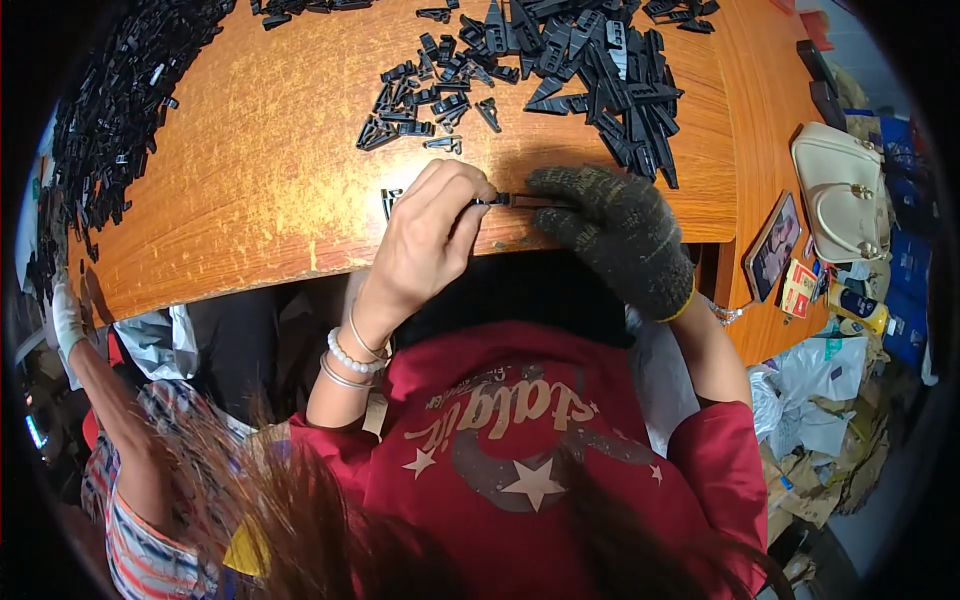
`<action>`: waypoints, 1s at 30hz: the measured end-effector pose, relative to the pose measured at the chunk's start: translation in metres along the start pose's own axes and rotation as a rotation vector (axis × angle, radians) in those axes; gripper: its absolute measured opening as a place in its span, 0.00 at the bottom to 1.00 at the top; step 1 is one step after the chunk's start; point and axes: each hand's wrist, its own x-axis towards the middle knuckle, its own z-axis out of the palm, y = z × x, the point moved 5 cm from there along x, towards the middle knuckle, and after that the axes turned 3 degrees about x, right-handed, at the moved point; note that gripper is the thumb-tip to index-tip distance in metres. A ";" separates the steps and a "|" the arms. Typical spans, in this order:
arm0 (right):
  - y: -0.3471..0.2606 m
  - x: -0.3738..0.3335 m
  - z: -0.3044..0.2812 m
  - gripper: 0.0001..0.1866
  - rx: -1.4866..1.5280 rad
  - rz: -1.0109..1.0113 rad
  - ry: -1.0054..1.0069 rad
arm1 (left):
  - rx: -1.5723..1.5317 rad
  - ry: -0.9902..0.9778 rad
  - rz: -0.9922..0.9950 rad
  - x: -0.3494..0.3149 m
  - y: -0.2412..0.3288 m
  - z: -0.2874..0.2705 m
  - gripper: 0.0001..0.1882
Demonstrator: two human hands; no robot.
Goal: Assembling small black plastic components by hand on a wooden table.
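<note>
The bare left hand (425, 225), ringed at the wrist by a white bead bracelet (352, 362) and silvery bangles, pinches the near-left end of a slim black plastic piece (502, 200) between thumb and forefinger. The piece sits right at those fingertips, reaching rightward toward the right hand (620, 230), which wears a dark knitted glove with a yellow-edged cuff. The gloved thumb and fingers are parted around the piece's right side; whether they press on it cannot be told. Both hands are over the front edge of the worn orange-brown wooden table (280, 180). A small black plastic clip (391, 204) lies just beside the left knuckles, and beyond the hands lie loose black clips (440, 100) and a heap of long, tapered black plastic pieces (605, 75).
</note>
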 end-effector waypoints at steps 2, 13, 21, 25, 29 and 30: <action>-0.013 0.002 0.002 0.18 -0.281 -0.197 0.033 | -0.015 0.007 -0.002 -0.001 -0.001 0.000 0.07; -0.035 0.014 0.012 0.16 -0.724 -0.409 -0.204 | -0.066 -0.012 -0.111 -0.009 -0.005 0.002 0.14; -0.049 0.031 0.053 0.04 -0.401 -0.626 -0.054 | -0.121 0.102 -0.176 -0.018 -0.004 -0.002 0.17; -0.053 0.034 0.045 0.05 -0.660 -0.447 -0.230 | -0.330 0.115 -0.234 -0.017 -0.006 0.008 0.19; -0.044 0.035 0.031 0.06 -0.507 -0.663 -0.021 | -0.243 0.109 -0.236 -0.018 -0.011 0.010 0.23; -0.046 0.036 0.027 0.07 -0.457 -0.647 -0.044 | -0.185 0.111 -0.252 -0.019 -0.015 0.012 0.23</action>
